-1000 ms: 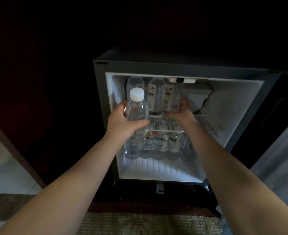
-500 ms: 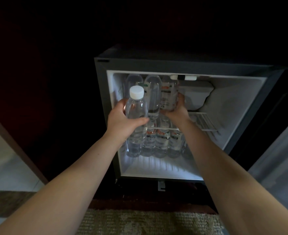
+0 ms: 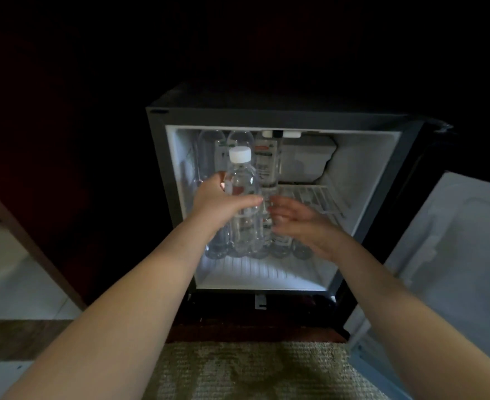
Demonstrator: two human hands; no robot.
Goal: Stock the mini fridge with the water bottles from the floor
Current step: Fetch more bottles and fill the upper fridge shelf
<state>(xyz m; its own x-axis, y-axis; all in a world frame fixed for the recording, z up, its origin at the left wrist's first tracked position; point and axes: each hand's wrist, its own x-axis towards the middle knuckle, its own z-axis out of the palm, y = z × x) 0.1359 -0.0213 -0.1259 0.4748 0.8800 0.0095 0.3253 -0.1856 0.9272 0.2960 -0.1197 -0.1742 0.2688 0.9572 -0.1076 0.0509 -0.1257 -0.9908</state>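
Observation:
A lit mini fridge (image 3: 180,119) stands open in front of me. My left hand (image 3: 220,200) grips a clear water bottle (image 3: 242,183) with a white cap, upright, just outside the fridge's left half. My right hand (image 3: 295,219) hovers beside it with fingers relaxed, holding nothing. Three bottles (image 3: 265,160) stand at the left of the wire shelf (image 3: 315,197). Several more bottles (image 3: 281,243) stand in a row on the fridge floor, partly hidden behind my hands.
The fridge door (image 3: 454,255) hangs open to the right. A white box-shaped compartment (image 3: 307,163) fills the upper back. The right part of the wire shelf is bare. A woven rug (image 3: 252,370) lies below, dark cabinet panels to the left.
My right hand has let go of the labelled bottle on the upper shelf and drawn back out toward me. My left hand with its bottle has shifted slightly right and forward.

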